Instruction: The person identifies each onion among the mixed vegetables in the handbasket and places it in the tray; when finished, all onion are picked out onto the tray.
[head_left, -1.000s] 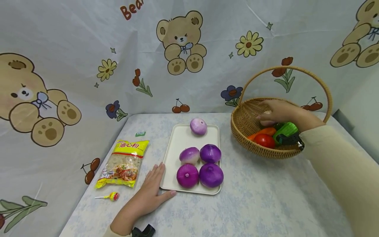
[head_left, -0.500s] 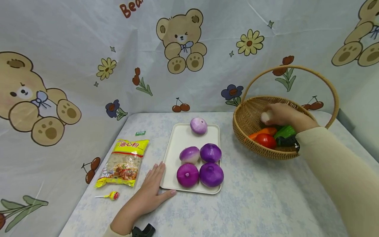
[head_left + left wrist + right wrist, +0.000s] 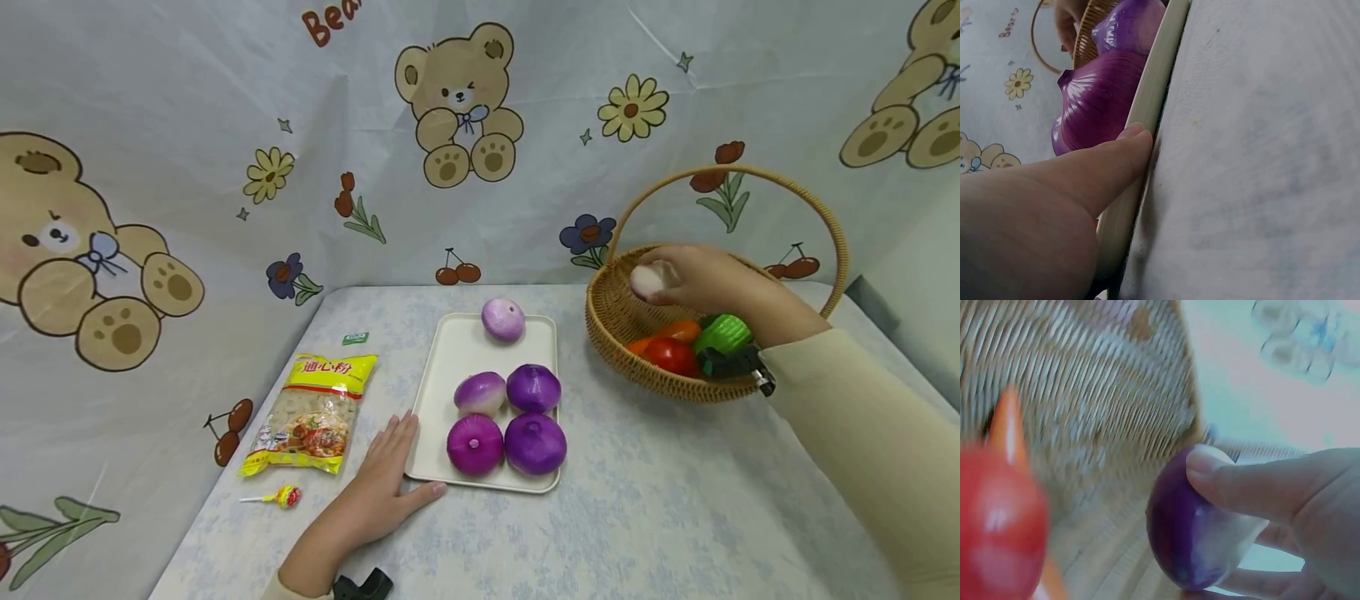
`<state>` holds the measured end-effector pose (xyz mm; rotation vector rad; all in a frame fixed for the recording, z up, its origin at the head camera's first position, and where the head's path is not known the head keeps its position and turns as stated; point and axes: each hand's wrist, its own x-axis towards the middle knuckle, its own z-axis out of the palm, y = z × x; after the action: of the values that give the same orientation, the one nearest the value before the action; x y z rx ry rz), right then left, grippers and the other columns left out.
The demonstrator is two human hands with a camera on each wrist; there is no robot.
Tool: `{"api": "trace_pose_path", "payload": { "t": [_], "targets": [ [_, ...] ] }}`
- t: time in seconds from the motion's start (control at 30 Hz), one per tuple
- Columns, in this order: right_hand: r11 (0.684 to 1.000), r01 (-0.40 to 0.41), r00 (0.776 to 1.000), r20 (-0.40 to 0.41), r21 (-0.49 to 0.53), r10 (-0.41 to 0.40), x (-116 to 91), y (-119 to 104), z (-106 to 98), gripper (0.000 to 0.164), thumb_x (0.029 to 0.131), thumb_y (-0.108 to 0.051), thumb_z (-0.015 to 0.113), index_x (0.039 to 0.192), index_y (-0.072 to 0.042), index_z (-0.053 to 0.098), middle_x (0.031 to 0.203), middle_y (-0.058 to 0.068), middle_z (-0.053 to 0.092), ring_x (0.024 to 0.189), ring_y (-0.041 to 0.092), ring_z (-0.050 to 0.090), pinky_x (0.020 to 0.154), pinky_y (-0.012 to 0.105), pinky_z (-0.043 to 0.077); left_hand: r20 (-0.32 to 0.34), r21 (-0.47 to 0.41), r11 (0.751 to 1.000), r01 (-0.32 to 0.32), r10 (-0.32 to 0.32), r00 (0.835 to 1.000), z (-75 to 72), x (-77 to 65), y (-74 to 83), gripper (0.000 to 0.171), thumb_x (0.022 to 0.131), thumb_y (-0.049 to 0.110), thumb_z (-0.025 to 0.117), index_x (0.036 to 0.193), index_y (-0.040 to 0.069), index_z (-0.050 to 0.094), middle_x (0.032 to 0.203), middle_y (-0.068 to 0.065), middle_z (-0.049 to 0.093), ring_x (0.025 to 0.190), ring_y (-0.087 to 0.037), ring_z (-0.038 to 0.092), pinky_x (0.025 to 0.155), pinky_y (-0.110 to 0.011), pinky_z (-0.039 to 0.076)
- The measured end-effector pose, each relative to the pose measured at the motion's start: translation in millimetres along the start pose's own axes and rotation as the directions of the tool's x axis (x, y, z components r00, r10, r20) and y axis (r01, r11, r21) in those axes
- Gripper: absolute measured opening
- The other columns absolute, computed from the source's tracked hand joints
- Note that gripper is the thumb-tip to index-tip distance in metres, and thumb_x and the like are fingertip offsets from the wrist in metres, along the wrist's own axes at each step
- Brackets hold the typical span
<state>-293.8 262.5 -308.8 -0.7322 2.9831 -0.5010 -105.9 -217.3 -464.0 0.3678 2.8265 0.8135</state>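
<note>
My right hand (image 3: 701,277) grips a purple-and-white onion (image 3: 1188,519) over the wicker basket (image 3: 637,367). Its thumb lies across the onion's side in the right wrist view. Below it in the basket are a red tomato (image 3: 671,357), an orange carrot (image 3: 1009,425) and a green ridged vegetable (image 3: 723,335). My left hand (image 3: 378,483) lies flat at the lower left corner of a cream tray (image 3: 450,350), its thumb against the rim. Several purple onions (image 3: 535,443) sit on the tray, with a paler one (image 3: 502,320) at its far end.
Left of the tray lies a yellow bag of pasta (image 3: 311,414), with a lollipop (image 3: 285,497) in front and a small green packet (image 3: 356,339) behind. The basket's tall handle (image 3: 832,242) arches over my right forearm. A bear-print cloth (image 3: 465,225) hangs behind the table.
My right hand has risen from inside the basket and shifted slightly left, bringing the onion into clearer view. The basket has swayed slightly. My left hand has stayed in place.
</note>
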Motion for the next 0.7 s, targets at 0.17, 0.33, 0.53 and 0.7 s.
{"api": "trace_pose_path", "payload": {
  "t": [0.17,0.33,0.53,0.7],
  "targets": [
    [0.995,0.094,0.995,-0.033,0.04,-0.093,-5.2,-51.4,-8.6,0.055,0.095,-0.02,0.082,0.144,-0.004,0.062,0.136,0.023,0.064,0.122,0.045,0.057,0.102,0.069,0.044,0.004,-0.009,1.0,-0.001,0.001,1.0,-0.8,-1.7,-0.1,0.113,0.094,0.067,0.068,0.169,0.004,0.012,0.175,-0.01,0.009,0.159,-0.028,-0.003,0.126,-0.052,0.001],
    [0.975,0.191,0.981,-0.051,0.111,-0.186,-9.0,-98.1,-5.7,0.055,0.094,-0.018,0.084,0.144,-0.009,0.063,0.137,0.015,0.064,0.12,0.036,0.058,0.101,0.059,0.051,0.005,-0.01,1.0,-0.004,0.004,1.0,-0.6,-1.3,-0.1,0.112,0.094,0.067,0.067,0.169,0.005,0.012,0.174,-0.01,0.01,0.159,-0.028,-0.003,0.126,-0.052,0.001],
    [0.937,0.312,0.949,-0.002,0.158,-0.315,3.5,-139.2,19.6,0.055,0.095,-0.023,0.084,0.144,-0.01,0.063,0.133,0.008,0.065,0.096,0.025,0.059,0.081,0.041,0.055,0.004,-0.005,1.0,-0.011,0.011,1.0,-0.2,-0.4,-0.6,0.112,0.094,0.066,0.068,0.169,0.004,0.013,0.174,-0.01,0.011,0.159,-0.028,-0.003,0.126,-0.052,0.002],
    [0.909,0.375,0.924,0.003,0.182,-0.382,30.3,-158.3,59.4,0.056,0.093,-0.019,0.085,0.143,-0.004,0.063,0.133,0.009,0.066,0.112,0.026,0.061,0.098,0.042,0.051,0.002,0.006,1.0,-0.012,0.012,1.0,-0.4,0.3,-1.0,0.112,0.094,0.067,0.068,0.169,0.004,0.012,0.174,-0.012,0.011,0.159,-0.029,-0.002,0.126,-0.052,0.002]
  ]
}}
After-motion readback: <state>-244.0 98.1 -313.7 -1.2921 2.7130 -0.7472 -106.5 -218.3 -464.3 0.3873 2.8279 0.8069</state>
